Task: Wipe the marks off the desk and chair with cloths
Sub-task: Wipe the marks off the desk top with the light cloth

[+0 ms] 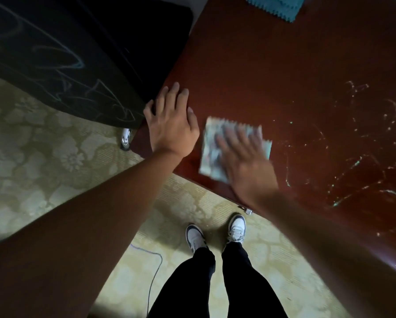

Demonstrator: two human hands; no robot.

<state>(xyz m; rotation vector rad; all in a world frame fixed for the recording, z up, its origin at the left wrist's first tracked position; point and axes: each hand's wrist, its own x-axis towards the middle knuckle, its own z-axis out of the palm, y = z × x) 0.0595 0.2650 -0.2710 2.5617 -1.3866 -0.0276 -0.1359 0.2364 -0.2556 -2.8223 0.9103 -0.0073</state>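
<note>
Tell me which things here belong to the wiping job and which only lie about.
Job: pale cloth under the right hand; teal cloth; marked desk, left hand resting on it; scribbled chair.
Lying about: cable on the carpet.

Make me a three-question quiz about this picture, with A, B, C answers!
1. Where is the teal cloth?
A. at the desk's far edge
B. on the chair
C. on the floor

2. How many cloths are on the desk?
A. one
B. two
C. four

3. What is the right hand doing?
A. resting on the chair
B. pressing flat on the pale cloth
C. holding a shoe

Answers: 1 A, it lies up by the far edge. 2 B, one teal, one pale. 3 B, its fingers lie spread on that cloth.
</note>
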